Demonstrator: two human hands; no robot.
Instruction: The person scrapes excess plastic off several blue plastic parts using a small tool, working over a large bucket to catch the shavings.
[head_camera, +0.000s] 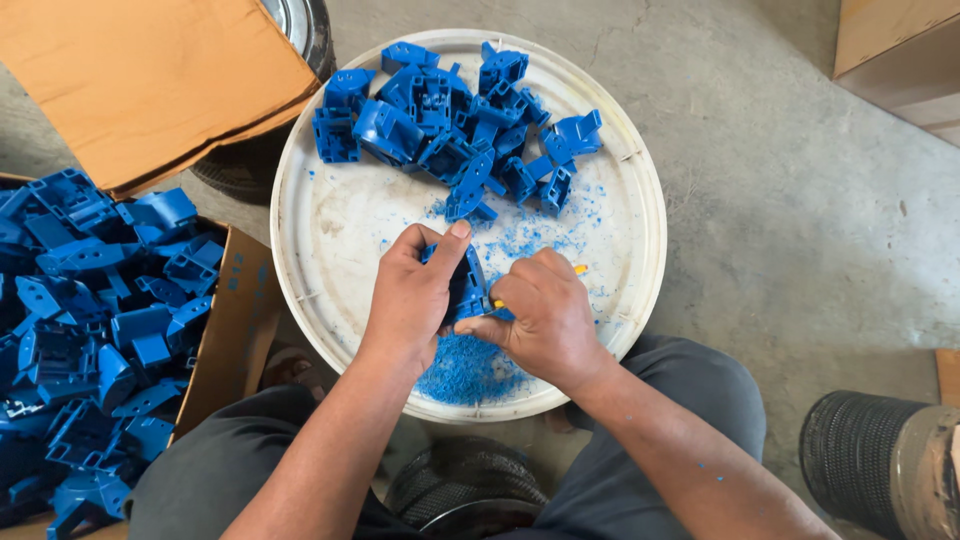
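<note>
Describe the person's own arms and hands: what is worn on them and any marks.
Both the left hand and the right hand are bare: no gloves, rings or watch show. Both forearms are uncovered, with no sleeves in view. A few tiny blue specks dot the right forearm.

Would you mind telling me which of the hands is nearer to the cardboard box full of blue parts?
The left hand is nearer: the cardboard box lies to its left. The right hand is farther, on the other side of the left hand.

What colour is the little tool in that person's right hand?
Yellow: the tool pokes out of the right hand, seen in the head view.
</note>
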